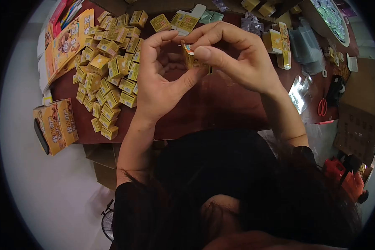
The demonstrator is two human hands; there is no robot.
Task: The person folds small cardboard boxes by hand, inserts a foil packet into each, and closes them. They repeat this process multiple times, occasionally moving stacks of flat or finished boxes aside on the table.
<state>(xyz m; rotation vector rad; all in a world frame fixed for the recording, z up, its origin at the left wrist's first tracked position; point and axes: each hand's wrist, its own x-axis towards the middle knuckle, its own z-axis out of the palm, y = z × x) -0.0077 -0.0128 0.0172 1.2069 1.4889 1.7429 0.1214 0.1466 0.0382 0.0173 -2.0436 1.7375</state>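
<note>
Apparently I'm working at the top of a small yellow box [193, 62] above the desk [233, 110], my left fingers [191, 80] curling nearly closed around its lower part, my right fingers [216, 57] pinching its upper edge, the next move seemingly calling for steady left support.

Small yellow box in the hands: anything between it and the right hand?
Nothing visible. The right hand has its thumb and fingertips at the top of the small yellow box, and the left hand holds it, thumb low. The pile of boxes lies off to the left, clear of that approach.
</note>
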